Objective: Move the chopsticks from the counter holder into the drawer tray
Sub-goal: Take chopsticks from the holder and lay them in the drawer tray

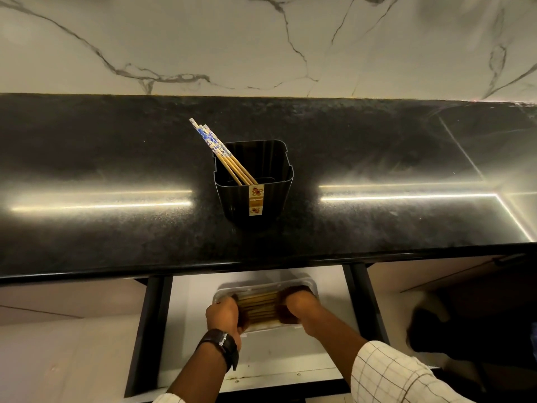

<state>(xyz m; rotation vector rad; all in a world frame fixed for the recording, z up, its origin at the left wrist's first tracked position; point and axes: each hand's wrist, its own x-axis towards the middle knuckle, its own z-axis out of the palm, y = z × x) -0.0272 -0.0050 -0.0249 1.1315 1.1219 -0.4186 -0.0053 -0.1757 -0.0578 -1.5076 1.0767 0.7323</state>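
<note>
A black square holder (255, 199) stands on the dark counter (116, 242). Several wooden chopsticks with blue-patterned tops (223, 155) lean in its left corner. Below the counter edge, an open drawer (328, 303) holds a clear plastic tray (308, 282). A bundle of wooden chopsticks (260, 306) lies crosswise in that tray. My left hand (225, 314) curls its fingers over the bundle's left end, and my right hand (296, 308) curls over its right end. Both sets of fingertips are hidden inside the tray.
A marble wall (261, 39) rises behind the counter. Dark drawer rails (151, 330) flank the drawer. The white drawer floor shows in front of the tray. A dark shape (436, 335) sits on the floor at the lower right.
</note>
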